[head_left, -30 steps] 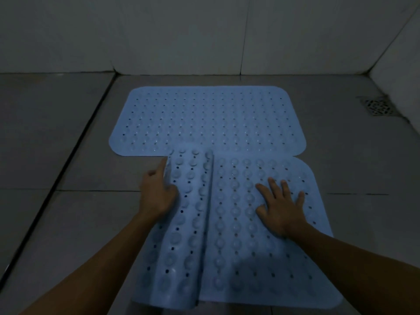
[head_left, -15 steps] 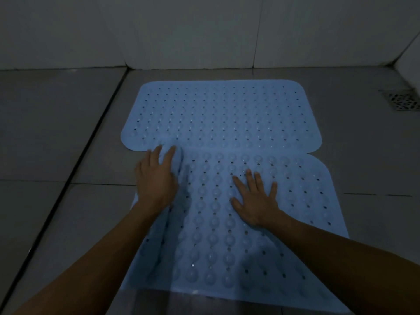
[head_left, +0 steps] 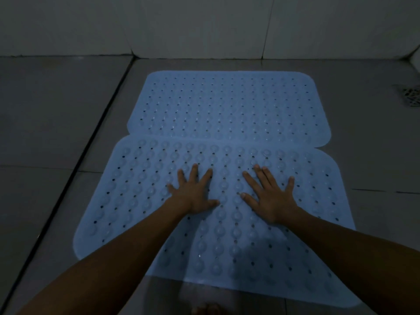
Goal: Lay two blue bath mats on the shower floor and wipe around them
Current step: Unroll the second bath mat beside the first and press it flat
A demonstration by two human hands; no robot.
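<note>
Two light blue perforated bath mats lie flat on the grey tiled shower floor. The far mat (head_left: 227, 105) sits close to the back wall. The near mat (head_left: 141, 189) shows its suction cups and its far edge slightly overlaps the far mat. My left hand (head_left: 193, 194) presses on the near mat's middle with fingers spread flat. Just to its right, my right hand (head_left: 270, 196) rests palm down on the same mat, fingers also spread. Neither hand grips anything.
A floor drain (head_left: 410, 96) sits at the right edge. White tiled walls (head_left: 204, 26) close the back, with a corner at the far right. A dark grout channel (head_left: 75, 173) runs diagonally along the mats' left side.
The folded left flap of the near mat has been spread out flat. My left hand let go of it and moved right onto the mat's middle. The camera moved closer.
</note>
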